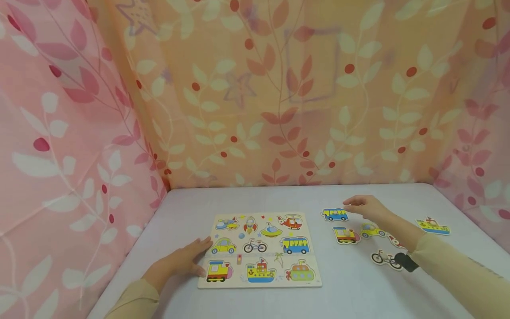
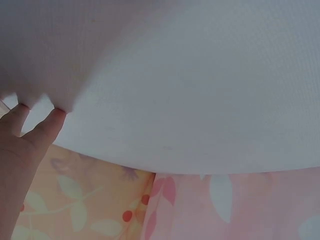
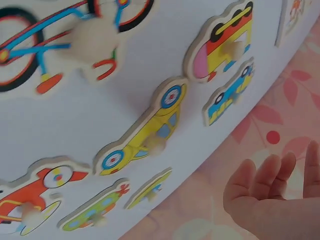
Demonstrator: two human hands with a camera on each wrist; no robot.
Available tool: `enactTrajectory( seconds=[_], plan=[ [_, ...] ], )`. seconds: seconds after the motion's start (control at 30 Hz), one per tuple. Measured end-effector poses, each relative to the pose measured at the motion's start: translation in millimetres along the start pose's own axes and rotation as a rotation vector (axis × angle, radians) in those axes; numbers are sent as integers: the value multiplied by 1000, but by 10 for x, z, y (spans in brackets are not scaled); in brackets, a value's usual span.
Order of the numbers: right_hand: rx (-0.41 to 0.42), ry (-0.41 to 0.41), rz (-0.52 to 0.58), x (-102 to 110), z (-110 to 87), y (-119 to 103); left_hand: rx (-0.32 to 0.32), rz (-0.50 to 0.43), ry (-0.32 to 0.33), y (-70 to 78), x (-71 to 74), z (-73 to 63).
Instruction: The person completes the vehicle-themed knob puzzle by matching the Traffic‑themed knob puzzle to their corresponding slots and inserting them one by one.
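A wooden puzzle board (image 1: 275, 255) printed with vehicles lies on the table. My left hand (image 1: 187, 258) touches its left edge with spread fingers; in the left wrist view only part of that hand (image 2: 30, 137) shows. Over on the right, my right hand (image 1: 366, 207) hovers just beside the bus piece (image 1: 335, 214), fingers loosely bent. Nothing sits between those fingers in the right wrist view, where the hand (image 3: 272, 195) is apart from the pieces. Close by lie the train piece (image 1: 345, 235), yellow car piece (image 1: 371, 230) and bicycle piece (image 1: 384, 258), each with a knob.
A ship piece (image 1: 434, 227) lies farther right. The helicopter piece (image 3: 37, 192), submarine piece (image 3: 95, 210) and flying saucer piece (image 3: 149, 189) are largely hidden by my right arm in the head view. Flowered curtains (image 1: 255, 97) surround the white table (image 1: 255, 198).
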State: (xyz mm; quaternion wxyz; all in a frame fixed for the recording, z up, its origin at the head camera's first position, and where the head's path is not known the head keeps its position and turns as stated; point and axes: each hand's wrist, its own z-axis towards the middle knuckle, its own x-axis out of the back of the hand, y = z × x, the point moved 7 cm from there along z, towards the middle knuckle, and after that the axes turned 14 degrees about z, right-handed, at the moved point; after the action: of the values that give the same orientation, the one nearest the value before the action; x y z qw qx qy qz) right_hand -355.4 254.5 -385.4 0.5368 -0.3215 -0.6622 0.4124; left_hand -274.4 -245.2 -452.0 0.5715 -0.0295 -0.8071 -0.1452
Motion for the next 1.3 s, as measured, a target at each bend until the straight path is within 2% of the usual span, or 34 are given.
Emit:
enactTrajectory(
  seconds=[0.3, 0.63, 0.73, 0.83, 1.07, 1.3],
  plan=[
    [-39, 8, 29, 157, 27, 196, -2, -11, -6, -10, 5, 16],
    [-20, 45, -46, 399, 67, 349, -22, -1, 0, 10, 22, 7],
    [-40, 62, -57, 469, 99, 386, -19, 0, 1, 2, 16, 9],
    [-101, 75, -32, 533, 126, 459, -13, -9, -1, -7, 7, 7],
    [-109, 137, -33, 704, 207, 633, -24, -17, 7, -1, 2, 7],
    [-163, 174, 9, 823, 307, 810, -19, -10, 8, -11, 1, 23]
  ],
)
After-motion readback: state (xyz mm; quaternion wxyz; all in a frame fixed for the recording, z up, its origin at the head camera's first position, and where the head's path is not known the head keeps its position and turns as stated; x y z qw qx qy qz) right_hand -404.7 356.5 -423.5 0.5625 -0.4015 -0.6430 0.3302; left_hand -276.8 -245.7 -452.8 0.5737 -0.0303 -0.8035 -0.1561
